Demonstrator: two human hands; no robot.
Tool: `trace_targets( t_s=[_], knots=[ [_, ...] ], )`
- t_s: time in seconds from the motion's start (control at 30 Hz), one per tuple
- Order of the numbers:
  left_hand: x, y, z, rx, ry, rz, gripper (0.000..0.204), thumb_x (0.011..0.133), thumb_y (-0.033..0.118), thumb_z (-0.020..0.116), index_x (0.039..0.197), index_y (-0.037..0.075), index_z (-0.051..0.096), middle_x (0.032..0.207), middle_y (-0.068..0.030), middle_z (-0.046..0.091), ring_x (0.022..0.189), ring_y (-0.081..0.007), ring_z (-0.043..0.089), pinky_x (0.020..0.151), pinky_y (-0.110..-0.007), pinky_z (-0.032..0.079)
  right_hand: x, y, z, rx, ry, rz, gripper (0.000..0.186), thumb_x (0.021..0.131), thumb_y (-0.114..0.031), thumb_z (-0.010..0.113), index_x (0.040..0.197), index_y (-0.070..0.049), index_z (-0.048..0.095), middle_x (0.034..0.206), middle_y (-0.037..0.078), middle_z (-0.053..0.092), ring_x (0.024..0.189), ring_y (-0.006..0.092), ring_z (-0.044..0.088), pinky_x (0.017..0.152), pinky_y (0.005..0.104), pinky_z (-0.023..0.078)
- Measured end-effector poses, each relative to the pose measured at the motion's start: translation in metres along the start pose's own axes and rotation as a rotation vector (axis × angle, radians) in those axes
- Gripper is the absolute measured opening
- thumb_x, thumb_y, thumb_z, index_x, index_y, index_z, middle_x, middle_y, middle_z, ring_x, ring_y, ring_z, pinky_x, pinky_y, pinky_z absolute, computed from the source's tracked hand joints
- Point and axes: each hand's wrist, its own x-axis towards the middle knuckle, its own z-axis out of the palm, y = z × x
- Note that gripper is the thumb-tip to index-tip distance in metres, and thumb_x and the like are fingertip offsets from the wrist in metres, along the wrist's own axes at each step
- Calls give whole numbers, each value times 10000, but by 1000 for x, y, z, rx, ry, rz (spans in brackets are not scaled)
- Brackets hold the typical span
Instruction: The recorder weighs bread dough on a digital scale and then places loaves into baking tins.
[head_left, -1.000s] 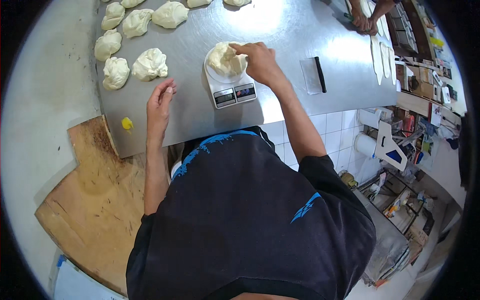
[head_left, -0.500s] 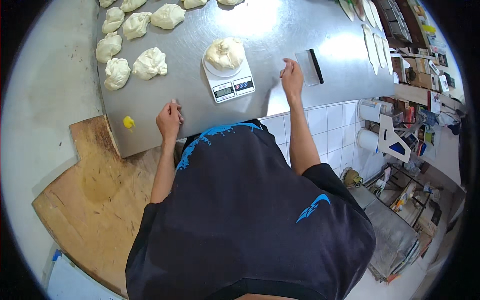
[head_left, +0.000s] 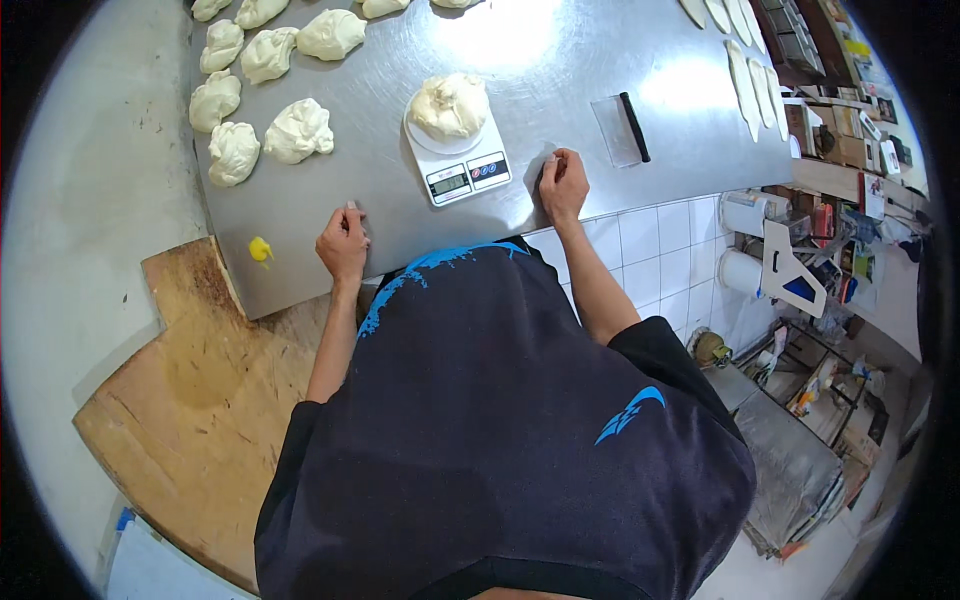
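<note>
A lump of dough (head_left: pixel 448 108) sits on a white digital kitchen scale (head_left: pixel 462 175) on the steel table (head_left: pixel 380 160). My left hand (head_left: pixel 342 238) rests at the table's front edge, left of the scale and below it, its fingers loosely curled in with nothing visible in them. To the right of the scale, my right hand (head_left: pixel 563 188) is also at the edge, fingers curled down and empty. A clear scraper with a black bar (head_left: pixel 633 125) lies beyond it. A small yellow blob (head_left: pixel 259 249) is on the table at left.
Several dough lumps (head_left: pixel 297 130) lie across the back left. Long dough strips (head_left: pixel 743 90) lie at the right end. A wall (head_left: pixel 100 180) and wooden board (head_left: pixel 180 380) border the left. Buckets (head_left: pixel 738 212) and cluttered shelving (head_left: pixel 850 135) stand at right.
My right hand let go of the dough on the scale and moved down and right to the edge, curling. My left hand moved down. Another person's hands at top right are gone from view.
</note>
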Motion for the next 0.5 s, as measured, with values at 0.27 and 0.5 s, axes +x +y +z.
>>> trace_targets(
  t_s=[0.27, 0.5],
  knots=[
    [21, 28, -23, -448, 76, -244, 288, 1045, 278, 586, 948, 39, 714, 620, -20, 611, 469, -134, 549, 514, -279, 453, 72, -82, 5, 301, 103, 152, 163, 991, -120, 588, 1070, -21, 691, 891, 76, 720, 781, 221, 667, 715, 321, 521],
    [89, 44, -35, -334, 107, 40, 217, 1035, 201, 598, 1111, 14, 676, 701, -25, 641, 500, -126, 537, 543, -256, 484, 169, -168, 65, 446, -188, -339, 244, 959, -109, 625, 1163, -17, 722, 938, 62, 766, 751, 199, 679, 732, 311, 546]
  ],
)
